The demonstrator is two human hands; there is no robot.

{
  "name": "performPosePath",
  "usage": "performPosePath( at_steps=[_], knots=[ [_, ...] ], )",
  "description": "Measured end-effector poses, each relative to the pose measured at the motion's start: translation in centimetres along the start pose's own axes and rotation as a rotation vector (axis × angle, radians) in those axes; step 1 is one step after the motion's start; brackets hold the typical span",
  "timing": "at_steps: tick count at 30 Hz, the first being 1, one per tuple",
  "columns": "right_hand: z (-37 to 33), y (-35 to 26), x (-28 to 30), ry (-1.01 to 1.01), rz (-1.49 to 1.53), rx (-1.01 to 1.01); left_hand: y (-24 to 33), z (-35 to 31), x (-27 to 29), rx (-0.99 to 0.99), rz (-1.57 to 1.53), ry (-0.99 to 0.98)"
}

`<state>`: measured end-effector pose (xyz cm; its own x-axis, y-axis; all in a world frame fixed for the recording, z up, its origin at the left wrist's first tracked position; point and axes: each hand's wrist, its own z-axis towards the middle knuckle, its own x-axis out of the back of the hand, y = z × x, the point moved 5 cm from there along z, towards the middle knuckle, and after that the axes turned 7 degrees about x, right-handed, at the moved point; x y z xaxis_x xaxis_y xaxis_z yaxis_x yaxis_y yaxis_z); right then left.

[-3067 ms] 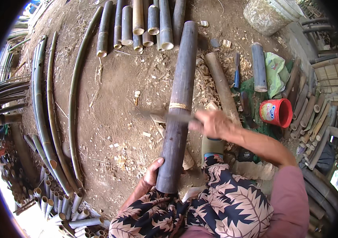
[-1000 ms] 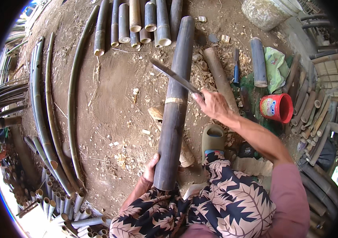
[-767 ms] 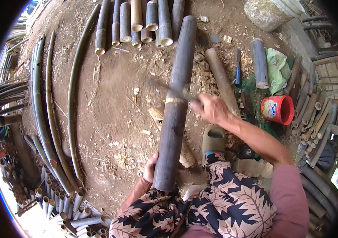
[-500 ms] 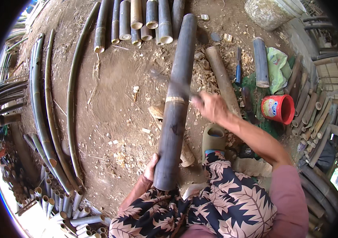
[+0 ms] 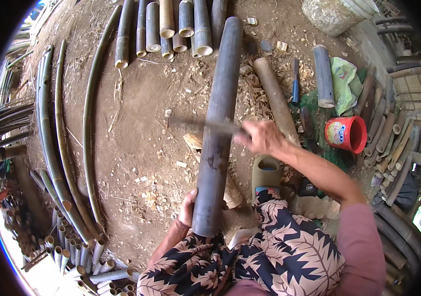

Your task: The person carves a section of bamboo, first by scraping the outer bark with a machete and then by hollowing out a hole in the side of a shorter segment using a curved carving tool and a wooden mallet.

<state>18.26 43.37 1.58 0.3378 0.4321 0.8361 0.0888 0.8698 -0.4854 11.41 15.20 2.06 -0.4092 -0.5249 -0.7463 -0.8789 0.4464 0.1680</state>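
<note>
room over ground [image 5: 139, 106] left of dark bamboo [image 5: 222, 91]; log [image 5: 275, 92], red bucket [image 5: 344, 134] obstruct right.

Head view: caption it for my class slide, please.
Left hand grips a dark bamboo pole; right hand holds a knife across it.

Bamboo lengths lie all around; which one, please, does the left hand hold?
The thick dark length slanting up the middle: the left hand grips its lower end, and only it has the blade across it.

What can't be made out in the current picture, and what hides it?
Head view, knife blade: its cutting edge, lost in blur.
Head view, left hand: most of its fingers, behind the dark bamboo tube.
Head view, pale bamboo piece: its far end, cut off by the upper edge.
</note>
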Motion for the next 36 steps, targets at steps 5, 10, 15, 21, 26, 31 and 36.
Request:
performPosePath(
  at_steps=[5,10,15,21,26,31,36],
  knots=[
    [-0.1,-3.2,0.5,-0.09,0.099,0.1,-1.2,-0.3,1.8,-0.038,0.001,0.04],
    [0.8,-0.8,0.5,0.032,0.096,-0.03,-2.0,-0.7,2.7,0.03,-0.218,-0.002],
    [1.6,-1.8,2.0,-0.034,0.055,0.042,-0.2,-1.2,-0.2,-0.035,-0.066,0.083],
    [0.0,-4.8,1.4,-0.036,0.024,0.428,0.9,-1.0,-1.3,-0.045,0.056,0.055],
    [1.3,-0.7,1.5,-0.071,0.143,-0.09,0.1,-0.4,0.4,0.002,-0.028,0.031],
    [1.3,0.6,1.2,-0.063,0.075,-0.043,-1.3,0.2,1.8,0.011,-0.208,-0.051],
    [-0.3,-4.5,1.6,-0.12,0.103,0.324,-1.6,-0.2,2.3,0.013,-0.158,0.066]
  ],
)
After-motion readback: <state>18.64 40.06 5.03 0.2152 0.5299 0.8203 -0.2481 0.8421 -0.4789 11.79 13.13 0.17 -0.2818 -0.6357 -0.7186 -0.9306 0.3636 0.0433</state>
